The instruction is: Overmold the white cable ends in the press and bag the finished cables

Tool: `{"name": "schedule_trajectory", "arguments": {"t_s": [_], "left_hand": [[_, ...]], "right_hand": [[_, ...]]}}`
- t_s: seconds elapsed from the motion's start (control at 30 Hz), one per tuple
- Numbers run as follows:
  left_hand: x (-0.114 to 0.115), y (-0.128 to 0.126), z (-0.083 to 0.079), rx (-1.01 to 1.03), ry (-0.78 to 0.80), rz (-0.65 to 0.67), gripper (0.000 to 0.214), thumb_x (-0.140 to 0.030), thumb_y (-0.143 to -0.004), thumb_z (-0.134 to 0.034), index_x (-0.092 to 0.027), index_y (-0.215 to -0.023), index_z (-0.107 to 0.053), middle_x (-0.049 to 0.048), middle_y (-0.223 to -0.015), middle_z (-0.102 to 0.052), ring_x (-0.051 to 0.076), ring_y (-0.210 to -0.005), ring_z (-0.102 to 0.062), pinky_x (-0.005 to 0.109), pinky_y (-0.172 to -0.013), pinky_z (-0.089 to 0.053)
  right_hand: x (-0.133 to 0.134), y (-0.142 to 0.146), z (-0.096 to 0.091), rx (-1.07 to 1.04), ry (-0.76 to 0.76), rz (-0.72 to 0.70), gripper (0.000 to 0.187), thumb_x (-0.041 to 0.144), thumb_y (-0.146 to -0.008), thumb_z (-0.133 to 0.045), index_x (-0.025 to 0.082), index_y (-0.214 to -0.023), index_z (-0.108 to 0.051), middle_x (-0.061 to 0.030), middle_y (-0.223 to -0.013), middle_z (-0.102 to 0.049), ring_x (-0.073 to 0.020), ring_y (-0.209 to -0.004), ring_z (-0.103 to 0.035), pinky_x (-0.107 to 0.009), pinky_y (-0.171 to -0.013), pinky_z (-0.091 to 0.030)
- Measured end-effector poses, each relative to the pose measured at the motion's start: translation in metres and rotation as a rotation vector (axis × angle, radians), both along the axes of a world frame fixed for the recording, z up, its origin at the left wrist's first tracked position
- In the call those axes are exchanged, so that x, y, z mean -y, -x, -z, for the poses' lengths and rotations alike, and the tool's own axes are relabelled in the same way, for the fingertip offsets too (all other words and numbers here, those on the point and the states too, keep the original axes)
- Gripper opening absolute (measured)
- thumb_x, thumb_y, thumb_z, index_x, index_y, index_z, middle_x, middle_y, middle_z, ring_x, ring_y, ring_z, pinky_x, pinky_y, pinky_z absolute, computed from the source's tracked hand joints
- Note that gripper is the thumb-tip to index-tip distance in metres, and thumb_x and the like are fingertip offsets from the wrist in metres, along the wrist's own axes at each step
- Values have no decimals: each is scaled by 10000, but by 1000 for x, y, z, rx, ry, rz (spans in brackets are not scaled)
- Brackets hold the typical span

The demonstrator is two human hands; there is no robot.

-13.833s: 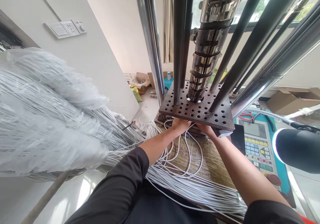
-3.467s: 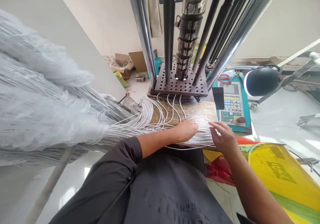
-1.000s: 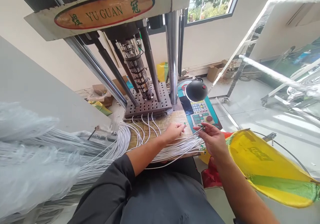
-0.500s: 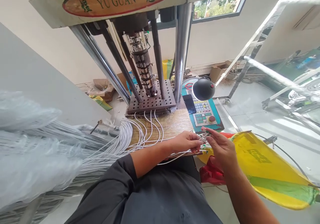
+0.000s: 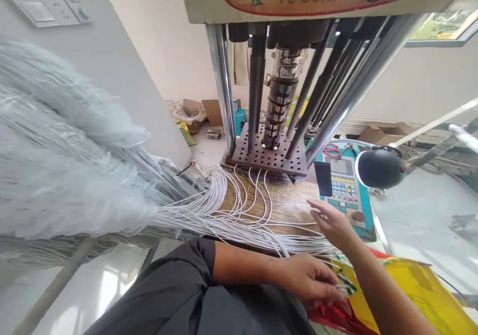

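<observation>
A thick bundle of white cables (image 5: 239, 223) runs across the wooden tabletop (image 5: 286, 193), with several loops curving up to the perforated metal plate of the press. My left hand (image 5: 311, 278) is below the cables' right end, its fingers closed. By its fingertips shows a blurred whitish and green bit, too small to name. Over the right part of the table, my right hand (image 5: 332, 223) is raised with its fingers stretched out and nothing in them. It is above the white cable ends, close to the control panel.
The press (image 5: 272, 151) with its steel columns stands ahead. To its right are a control panel (image 5: 347, 190), a dark phone (image 5: 323, 178), red-handled pliers (image 5: 331, 149) and a black lamp (image 5: 381, 167). Plastic-wrapped cables (image 5: 74, 166) hang at left. A yellow sack (image 5: 421, 295) lies lower right.
My hands have come apart: the left has dropped lower toward my lap, and the right has opened and moved up over the table. The view has swung to the left.
</observation>
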State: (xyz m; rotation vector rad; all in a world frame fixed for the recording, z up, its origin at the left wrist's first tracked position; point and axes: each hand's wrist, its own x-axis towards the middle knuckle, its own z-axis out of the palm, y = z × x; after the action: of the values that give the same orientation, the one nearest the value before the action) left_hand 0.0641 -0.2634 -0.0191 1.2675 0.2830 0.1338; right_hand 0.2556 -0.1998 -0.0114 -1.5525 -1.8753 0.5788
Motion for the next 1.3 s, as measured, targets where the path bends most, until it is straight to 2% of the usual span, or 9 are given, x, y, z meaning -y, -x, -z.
{"name": "schedule_trajectory", "arguments": {"t_s": [0.1, 0.17, 0.4, 0.6, 0.83, 0.97, 1.1, 1.23, 1.3], "left_hand": [[8, 16, 10, 84, 24, 160, 633, -771, -730, -667, -162, -901, -672, 30, -784, -648, 134, -610, -606, 265, -611, -509], [10, 27, 12, 147, -37, 160, 715, -849, -661, -646, -171, -886, -686, 43, -818, -668, 151, -668, -623, 274, -669, -517], [-2, 76, -27, 203, -16, -193, 690, -805, -688, -670, -151, -899, -735, 63, -799, -666, 146, -718, -607, 251, -703, -501], [-26, 110, -50, 47, -22, -533, 517, -622, -791, -715, -113, -878, -735, 0, -626, -560, 79, -520, -452, 218, -507, -356], [-100, 102, -22, -212, -432, -722, 285, -384, -878, -643, -126, -763, -683, -26, -607, -546, 90, -580, -458, 225, -573, -336], [-130, 70, -3, -342, -595, -727, 228, -332, -880, -615, -138, -767, -659, -23, -659, -581, 107, -623, -479, 237, -619, -368], [-131, 54, 8, -403, -853, -724, 195, -292, -914, -576, -154, -805, -660, 13, -742, -630, 143, -706, -548, 259, -695, -428], [-133, 52, 19, -336, -1139, -650, 146, -180, -926, -533, -155, -915, -676, 69, -892, -668, 178, -865, -611, 285, -834, -476], [-137, 51, 26, -289, -1227, -578, 176, -170, -942, -499, -151, -961, -673, 83, -921, -666, 185, -895, -618, 297, -850, -491]], "right_hand": [[-58, 63, 13, 262, -46, -203, 470, 229, -939, -430, 158, -1368, -611, -151, -1430, -593, -283, -1314, -567, -459, -1121, -457], [-87, 98, 23, 386, -42, -280, 550, 121, -911, -387, 116, -1442, -529, -166, -1492, -529, -270, -1370, -513, -432, -1139, -433], [-129, 150, 26, 575, -9, -146, 513, 278, -970, -442, 76, -1435, -524, -202, -1263, -684, -309, -1163, -635, -416, -1033, -478], [-89, 106, 16, 656, 35, -165, 489, 264, -953, -437, 83, -1391, -559, -218, -1185, -672, -312, -1021, -657, -402, -892, -499], [-42, 31, 15, 599, 106, -96, 265, 277, -847, -516, 168, -988, -712, -103, -924, -692, -238, -866, -638, -322, -769, -456], [-54, 29, 12, 433, 191, -63, 287, 222, -777, -539, 171, -985, -730, -89, -911, -722, -217, -852, -630, -293, -757, -448], [-68, 25, 11, 174, 344, -86, 570, 178, -740, -525, 176, -1293, -664, -35, -821, -732, -191, -750, -634, -275, -689, -458], [-75, 15, 15, -58, 519, -222, 576, 183, -736, -507, 202, -1286, -679, 19, -668, -695, -176, -615, -605, -278, -598, -459], [-75, 11, 18, -132, 487, -271, 563, 197, -749, -518, 215, -1287, -680, 12, -782, -748, -190, -706, -656, -302, -687, -513]]}}
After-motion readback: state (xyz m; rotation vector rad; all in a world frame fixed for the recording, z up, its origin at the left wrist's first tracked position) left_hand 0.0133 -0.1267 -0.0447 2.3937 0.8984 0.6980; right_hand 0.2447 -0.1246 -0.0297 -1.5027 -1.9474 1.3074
